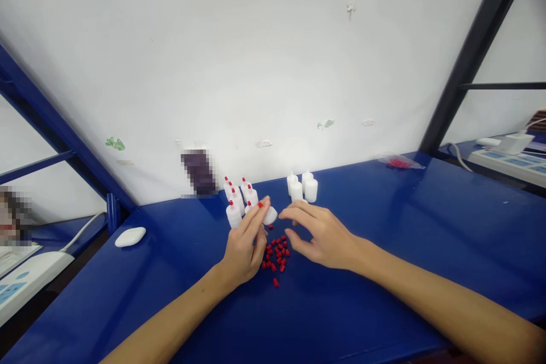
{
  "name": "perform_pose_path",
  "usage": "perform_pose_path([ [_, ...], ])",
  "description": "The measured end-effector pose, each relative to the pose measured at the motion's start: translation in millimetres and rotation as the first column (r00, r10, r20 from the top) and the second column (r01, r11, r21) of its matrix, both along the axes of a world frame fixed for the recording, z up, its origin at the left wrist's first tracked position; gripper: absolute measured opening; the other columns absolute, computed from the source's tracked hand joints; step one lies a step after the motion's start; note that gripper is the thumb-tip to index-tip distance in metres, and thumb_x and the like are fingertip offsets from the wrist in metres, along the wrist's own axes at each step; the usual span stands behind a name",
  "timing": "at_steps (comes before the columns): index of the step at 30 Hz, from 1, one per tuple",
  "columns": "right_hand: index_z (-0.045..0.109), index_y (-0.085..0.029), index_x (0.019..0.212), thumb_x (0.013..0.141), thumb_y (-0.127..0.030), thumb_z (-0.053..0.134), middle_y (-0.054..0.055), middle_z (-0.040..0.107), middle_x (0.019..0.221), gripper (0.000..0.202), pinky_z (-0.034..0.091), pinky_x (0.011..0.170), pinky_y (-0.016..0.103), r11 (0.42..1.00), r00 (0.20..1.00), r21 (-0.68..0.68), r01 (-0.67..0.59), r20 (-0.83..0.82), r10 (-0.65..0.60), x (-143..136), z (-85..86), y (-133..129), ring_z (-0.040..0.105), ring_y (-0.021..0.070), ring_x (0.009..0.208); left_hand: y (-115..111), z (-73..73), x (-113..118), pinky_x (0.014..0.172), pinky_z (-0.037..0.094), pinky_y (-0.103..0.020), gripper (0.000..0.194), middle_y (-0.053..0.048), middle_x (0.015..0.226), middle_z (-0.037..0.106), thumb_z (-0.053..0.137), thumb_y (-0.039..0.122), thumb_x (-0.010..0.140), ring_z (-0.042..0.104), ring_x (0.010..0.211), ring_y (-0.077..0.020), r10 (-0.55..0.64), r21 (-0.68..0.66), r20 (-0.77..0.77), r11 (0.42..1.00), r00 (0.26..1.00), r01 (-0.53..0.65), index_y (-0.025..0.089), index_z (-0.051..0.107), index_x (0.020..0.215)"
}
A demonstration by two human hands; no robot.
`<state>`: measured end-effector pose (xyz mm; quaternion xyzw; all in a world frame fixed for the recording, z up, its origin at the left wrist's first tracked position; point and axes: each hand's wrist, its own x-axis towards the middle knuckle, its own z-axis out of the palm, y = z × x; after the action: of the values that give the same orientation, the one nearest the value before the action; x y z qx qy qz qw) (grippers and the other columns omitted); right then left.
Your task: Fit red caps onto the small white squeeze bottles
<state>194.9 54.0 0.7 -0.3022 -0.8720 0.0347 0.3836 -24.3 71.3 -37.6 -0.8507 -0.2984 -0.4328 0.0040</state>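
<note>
My left hand [245,250] is closed around a small white bottle [270,216], mostly hidden by the fingers. A red cap shows by the fingertips. To its right, my right hand [319,236] hovers with thumb and fingers apart, nothing visible between them. Below and between the hands lies a loose pile of small red caps [279,250]. Just beyond my left hand stand several white bottles with red tips [234,215]. Behind my right hand is another group of white bottles [311,190], with no red on their tops; my fingers partly cover the nearest.
A white rounded object [130,236] lies at the left of the blue table [191,318]. A clear bag of red pieces [400,162] rests at the back right. Power strips [34,278] sit beyond the metal frame. A blurred dark item [199,172] leans on the wall.
</note>
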Motion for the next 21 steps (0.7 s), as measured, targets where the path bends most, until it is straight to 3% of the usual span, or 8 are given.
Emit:
perform_pose_path([
  [3,0.046,-0.021,0.118,0.088,-0.024,0.059,0.007,0.061,0.109,0.033,0.051,0.077,0.029,0.992,0.988,-0.089,-0.089,-0.13,0.077,-7.9,-3.7,-6.7,0.061,0.0176,0.091,1.8,-2.3,0.3,0.092,0.056,-0.026,0.055,-0.011,0.137,0.058,0.039,0.004,0.095,0.062,0.117,-0.0179,-0.111,0.115,-0.011,0.987,0.994,0.112,0.023,0.039,0.146],
  [8,0.048,-0.023,0.094,0.095,-0.022,0.05,-0.003,0.057,0.076,0.002,0.045,0.062,0.025,0.973,0.978,-0.209,-0.099,-0.2,0.056,-15.5,-14.0,-10.2,0.055,0.0123,0.064,3.0,0.0,4.1,0.076,0.057,-0.023,0.03,-0.007,0.101,0.073,0.048,0.012,0.096,0.071,0.085,-0.0146,-0.062,0.129,-0.048,0.989,0.997,0.068,0.018,0.056,0.124],
  [11,0.051,-0.023,0.102,0.097,-0.019,0.045,-0.002,0.06,0.082,0.009,0.045,0.063,0.024,0.956,0.97,-0.263,-0.134,-0.234,0.071,-16.1,-14.3,-9.9,0.057,0.0119,0.066,0.4,2.5,6.2,0.067,0.054,-0.024,0.023,-0.006,0.092,0.071,0.045,0.018,0.098,0.068,0.076,-0.0149,-0.044,0.051,-0.118,0.997,0.992,0.05,0.017,0.056,0.118],
  [14,0.054,-0.023,0.112,0.099,-0.017,0.042,0.002,0.065,0.096,0.019,0.048,0.074,0.025,0.947,0.961,-0.257,-0.194,-0.243,0.131,-15.9,-11.2,-10.2,0.061,0.014,0.082,-0.5,2.5,6.2,0.062,0.052,-0.026,0.022,-0.006,0.088,0.068,0.041,0.024,0.099,0.065,0.072,-0.0159,-0.058,0.0,-0.207,0.998,0.977,0.059,0.016,0.055,0.114],
  [17,0.055,-0.023,0.116,0.097,-0.013,0.042,0.003,0.065,0.098,0.025,0.049,0.079,0.027,0.94,0.96,-0.24,-0.243,-0.201,0.197,-16.2,-7.8,-12.9,0.061,0.0147,0.085,1.0,1.9,5.1,0.057,0.047,-0.026,0.025,-0.004,0.079,0.064,0.033,0.027,0.101,0.061,0.064,-0.0156,-0.067,0.049,-0.23,0.996,0.971,0.081,0.016,0.055,0.097],
  [21,0.053,-0.022,0.11,0.087,-0.02,0.062,0.001,0.064,0.094,0.026,0.048,0.073,0.026,0.944,0.971,-0.245,-0.222,-0.144,0.192,-18.7,-5.4,-16.8,0.059,0.0148,0.079,1.7,3.7,6.8,0.05,0.042,-0.026,0.037,-0.004,0.069,0.06,0.025,0.035,0.102,0.057,0.057,-0.0156,-0.067,0.13,-0.256,0.986,0.964,0.103,0.018,0.052,0.083],
])
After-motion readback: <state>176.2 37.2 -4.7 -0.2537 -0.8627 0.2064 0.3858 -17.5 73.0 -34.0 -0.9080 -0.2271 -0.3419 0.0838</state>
